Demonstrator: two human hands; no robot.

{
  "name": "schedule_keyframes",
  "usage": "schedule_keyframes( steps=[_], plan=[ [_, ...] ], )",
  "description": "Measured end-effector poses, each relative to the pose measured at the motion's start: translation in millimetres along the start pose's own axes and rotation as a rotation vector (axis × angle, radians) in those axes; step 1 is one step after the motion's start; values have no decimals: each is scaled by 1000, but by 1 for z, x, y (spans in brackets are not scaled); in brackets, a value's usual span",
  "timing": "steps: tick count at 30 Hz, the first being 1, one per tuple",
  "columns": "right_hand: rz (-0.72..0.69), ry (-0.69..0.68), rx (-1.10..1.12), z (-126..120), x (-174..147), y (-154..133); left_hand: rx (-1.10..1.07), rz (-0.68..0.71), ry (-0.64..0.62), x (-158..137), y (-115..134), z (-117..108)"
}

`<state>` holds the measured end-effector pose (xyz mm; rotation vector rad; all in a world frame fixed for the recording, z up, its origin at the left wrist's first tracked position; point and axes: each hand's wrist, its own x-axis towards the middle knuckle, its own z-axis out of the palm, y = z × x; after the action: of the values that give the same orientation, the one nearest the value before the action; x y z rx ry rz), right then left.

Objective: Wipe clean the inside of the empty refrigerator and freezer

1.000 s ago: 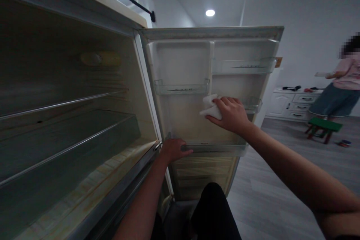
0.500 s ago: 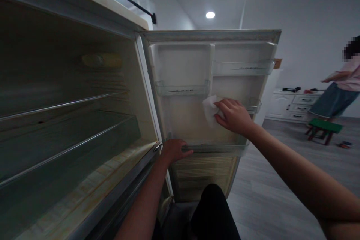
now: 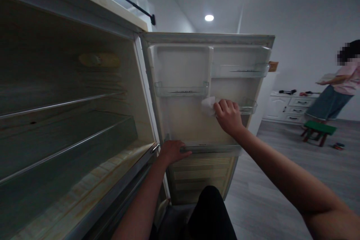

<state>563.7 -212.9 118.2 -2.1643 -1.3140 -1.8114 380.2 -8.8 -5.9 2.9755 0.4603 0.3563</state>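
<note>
My right hand [image 3: 228, 115] is closed on a crumpled white wipe [image 3: 208, 106], with the fingers bent over it. It is at the inner panel of the open refrigerator door [image 3: 182, 120], beside the right-hand middle bin [image 3: 248, 106]. Lower down, my left hand [image 3: 171, 151] holds the left end of the bottom door bin [image 3: 213, 149], its thumb stretched out along the rim. Whether its other fingers curl inside the bin is hard to see. Two smaller clear bins, the left bin [image 3: 181, 89] and the top right bin [image 3: 240, 70], sit higher on the door.
On the left the fridge compartment [image 3: 144, 120] stands open, with glass shelves [image 3: 67, 103] and a yellowish lamp cover [image 3: 98, 60]. My knee [image 3: 210, 210] is below the door. Beyond are a green stool [image 3: 320, 127], a white cabinet [image 3: 289, 108] and another person [image 3: 341, 86].
My right hand has turned more upright and shifted slightly left, still with the wipe, which looks more bunched up. My left hand stays at the bottom bin. The view has shifted a little.
</note>
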Motion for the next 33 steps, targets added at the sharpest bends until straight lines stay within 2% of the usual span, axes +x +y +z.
schedule_keyframes(
  steps=[9, 18, 33],
  plan=[
    [-5, 129, 12, 25, 1, -3, 37, 8, -9, 8, 4, 0],
    [32, 78, 122, 56, 3, 7, 116, -28, 17, 22, 14, 5],
    [67, 15, 165, 54, 3, 5, 86, -40, -1, 21, 16, 2]
  ],
)
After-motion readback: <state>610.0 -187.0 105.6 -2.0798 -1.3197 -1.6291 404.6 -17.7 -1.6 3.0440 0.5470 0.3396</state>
